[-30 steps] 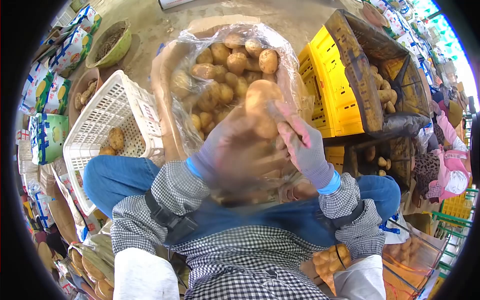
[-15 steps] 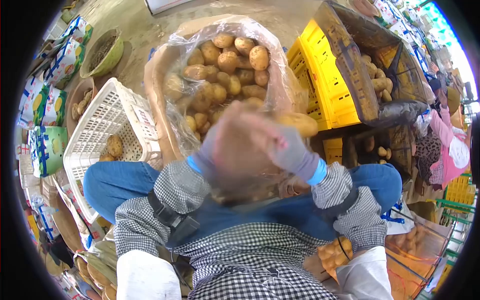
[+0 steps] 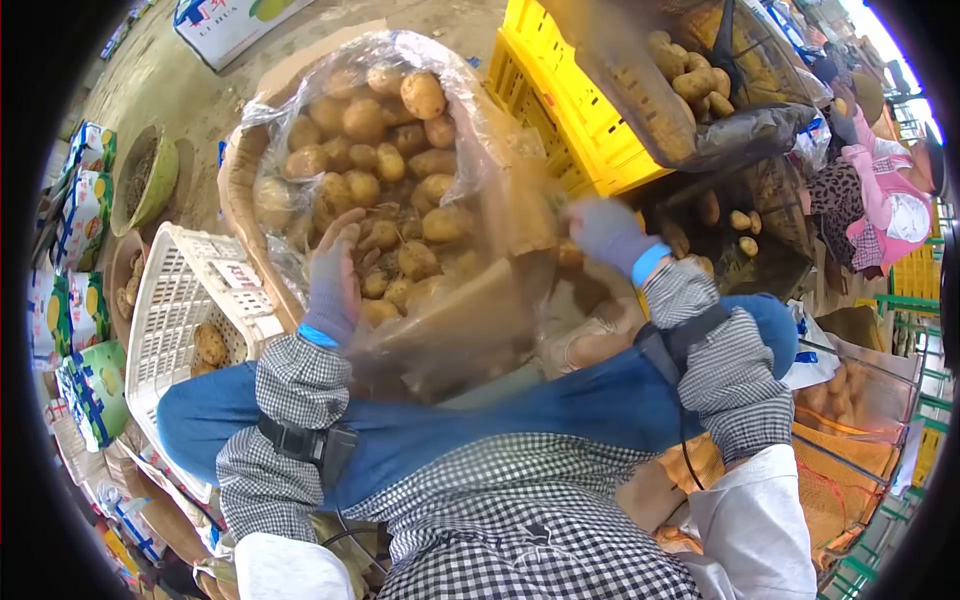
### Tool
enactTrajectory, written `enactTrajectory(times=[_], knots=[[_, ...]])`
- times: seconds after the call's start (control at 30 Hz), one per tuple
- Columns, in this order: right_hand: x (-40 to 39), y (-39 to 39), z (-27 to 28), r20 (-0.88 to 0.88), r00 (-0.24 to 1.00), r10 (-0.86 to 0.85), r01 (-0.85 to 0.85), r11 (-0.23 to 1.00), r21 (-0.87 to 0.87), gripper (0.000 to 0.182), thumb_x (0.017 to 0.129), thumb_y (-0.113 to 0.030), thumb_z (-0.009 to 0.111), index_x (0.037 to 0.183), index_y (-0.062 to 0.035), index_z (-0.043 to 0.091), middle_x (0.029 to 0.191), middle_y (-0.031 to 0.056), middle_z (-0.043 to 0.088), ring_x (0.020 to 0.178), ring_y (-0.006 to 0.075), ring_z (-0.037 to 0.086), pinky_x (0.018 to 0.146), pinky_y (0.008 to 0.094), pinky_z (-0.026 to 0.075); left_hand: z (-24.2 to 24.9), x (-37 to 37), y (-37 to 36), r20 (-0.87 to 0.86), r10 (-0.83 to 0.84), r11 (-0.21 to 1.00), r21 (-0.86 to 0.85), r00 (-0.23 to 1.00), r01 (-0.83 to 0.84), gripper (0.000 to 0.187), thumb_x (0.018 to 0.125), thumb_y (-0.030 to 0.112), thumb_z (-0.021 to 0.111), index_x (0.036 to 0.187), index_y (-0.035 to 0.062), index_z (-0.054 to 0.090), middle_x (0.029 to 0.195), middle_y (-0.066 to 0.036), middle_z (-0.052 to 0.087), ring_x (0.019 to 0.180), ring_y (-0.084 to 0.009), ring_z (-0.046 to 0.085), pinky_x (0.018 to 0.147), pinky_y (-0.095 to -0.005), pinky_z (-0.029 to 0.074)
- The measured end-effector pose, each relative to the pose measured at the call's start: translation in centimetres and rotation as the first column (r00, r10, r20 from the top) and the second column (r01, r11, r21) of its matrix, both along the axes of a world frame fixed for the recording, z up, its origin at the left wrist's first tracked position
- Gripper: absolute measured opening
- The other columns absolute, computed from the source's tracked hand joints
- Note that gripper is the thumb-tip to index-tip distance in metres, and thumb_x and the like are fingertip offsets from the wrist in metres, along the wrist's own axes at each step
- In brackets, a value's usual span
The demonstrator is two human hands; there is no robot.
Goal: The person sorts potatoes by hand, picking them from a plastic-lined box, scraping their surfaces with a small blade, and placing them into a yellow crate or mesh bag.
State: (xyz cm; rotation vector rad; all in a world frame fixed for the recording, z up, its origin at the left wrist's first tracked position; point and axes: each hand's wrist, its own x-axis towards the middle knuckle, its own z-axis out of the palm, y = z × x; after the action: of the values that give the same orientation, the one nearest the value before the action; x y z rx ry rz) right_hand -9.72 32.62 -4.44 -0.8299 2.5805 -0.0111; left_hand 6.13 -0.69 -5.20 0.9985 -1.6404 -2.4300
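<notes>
An open cardboard box (image 3: 238,180) lined with clear plastic (image 3: 470,120) stands before me, full of potatoes (image 3: 363,120). My left hand (image 3: 336,272), in a grey fingerless glove, is at the box's near left side, fingers spread beside the potatoes. Nothing shows in its grasp. To the right of the box, near its right flap, is my right hand (image 3: 604,232), also gloved. Its fingertips are blurred, and whether they hold anything cannot be made out. The near flap is smeared by motion.
On the left stands a white plastic crate (image 3: 180,290) with a few potatoes, beside a green basin (image 3: 150,180). Yellow crates (image 3: 600,120) and dark-lined containers with potatoes are at the right. A person in pink (image 3: 875,195) is at the far right.
My hands have moved apart, the left one to the box's near left side and the right one to its right. The view has shifted, so the box appears further left.
</notes>
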Motion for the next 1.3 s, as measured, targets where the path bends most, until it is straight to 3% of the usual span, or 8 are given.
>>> enactTrajectory(times=[0.13,0.23,0.37,0.47,0.87,1.07,1.17,1.3], knots=[[1.7,6.3,-10.5,0.066,0.995,-0.073,0.071,0.997,0.031,0.034,0.087,-0.030,0.058,0.098,0.0012,0.067,0.095,0.0225,0.068,0.083,0.0401,0.065,0.073,0.0446,0.052,0.6,-0.8,1.7,-0.007,-0.049,0.998,0.047,0.999,0.049,0.035,0.100,0.026,0.050,0.129,0.0076,0.053,0.117,-0.006,0.060,0.102,-0.0151,0.059,0.090,-0.0304,0.049],[2.7,6.1,-13.4,0.317,0.889,-0.331,0.396,0.903,-0.165,0.034,0.086,-0.027,0.060,0.107,0.0003,0.064,0.097,0.0216,0.067,0.087,0.0369,0.065,0.077,0.0431,0.051,0.3,-1.3,2.2,-0.023,-0.096,0.995,0.032,0.995,0.097,0.036,0.100,0.026,0.050,0.129,0.0057,0.053,0.117,-0.006,0.059,0.102,-0.0150,0.059,0.089,-0.0290,0.050],[4.9,3.2,-26.8,0.199,0.876,-0.439,0.482,0.788,-0.383,0.039,0.086,-0.020,0.061,0.122,-0.0056,0.058,0.110,0.0182,0.065,0.102,0.0300,0.062,0.084,0.0359,0.050,0.0,-0.8,2.1,-0.021,-0.104,0.994,0.008,0.994,0.104,0.037,0.100,0.026,0.050,0.130,0.0041,0.052,0.117,-0.006,0.059,0.103,-0.0149,0.060,0.089,-0.0287,0.050],[6.1,1.3,-29.1,0.214,0.856,-0.470,0.516,0.781,-0.351,0.042,0.086,-0.018,0.062,0.126,-0.0067,0.056,0.112,0.0166,0.065,0.104,0.0273,0.062,0.085,0.0336,0.050,0.3,-0.9,2.0,-0.004,-0.116,0.993,-0.029,0.993,0.116,0.036,0.100,0.026,0.050,0.129,0.0040,0.052,0.116,-0.006,0.059,0.103,-0.0146,0.060,0.089,-0.0289,0.050],[7.5,-2.7,-27.1,0.394,0.812,-0.431,0.546,0.799,-0.251,0.040,0.087,-0.019,0.066,0.123,-0.0040,0.056,0.107,0.0128,0.066,0.094,0.0216,0.065,0.076,0.0307,0.053,0.4,-1.2,2.5,-0.006,-0.087,0.995,0.053,0.996,0.087,0.034,0.099,0.021,0.051,0.127,0.0026,0.053,0.113,-0.007,0.061,0.100,-0.0146,0.062,0.090,-0.0290,0.051],[5.3,-0.7,-10.4,0.947,0.226,-0.231,0.935,0.324,-0.144,0.040,0.087,-0.019,0.068,0.121,-0.0026,0.056,0.104,0.0108,0.066,0.089,0.0188,0.066,0.072,0.0292,0.054,2.2,-1.9,2.4,-0.050,-0.062,0.993,0.099,0.997,0.067,0.032,0.099,0.021,0.053,0.125,0.0037,0.055,0.108,-0.004,0.064,0.095,-0.0128,0.063,0.087,-0.0280,0.052],[6.0,1.1,-3.0,0.968,0.178,-0.176,0.982,0.094,-0.164,0.040,0.087,-0.020,0.069,0.120,-0.0019,0.056,0.103,0.0098,0.066,0.086,0.0174,0.067,0.070,0.0285,0.055,3.3,-1.9,2.7,-0.080,-0.089,0.991,0.094,0.993,0.096,0.031,0.099,0.021,0.052,0.126,0.0044,0.055,0.111,-0.005,0.063,0.097,-0.0122,0.062,0.086,-0.0264,0.051],[7.0,6.2,0.1,0.896,0.262,-0.358,0.961,0.183,-0.208,0.041,0.088,-0.022,0.068,0.121,-0.0023,0.053,0.106,0.0075,0.064,0.087,0.0140,0.065,0.067,0.0258,0.052,4.9,-1.2,4.0,-0.100,-0.197,0.980,-0.009,0.975,0.197,0.032,0.101,0.020,0.049,0.127,0.0033,0.054,0.116,-0.007,0.061,0.102,-0.0138,0.061,0.090,-0.0270,0.050]])
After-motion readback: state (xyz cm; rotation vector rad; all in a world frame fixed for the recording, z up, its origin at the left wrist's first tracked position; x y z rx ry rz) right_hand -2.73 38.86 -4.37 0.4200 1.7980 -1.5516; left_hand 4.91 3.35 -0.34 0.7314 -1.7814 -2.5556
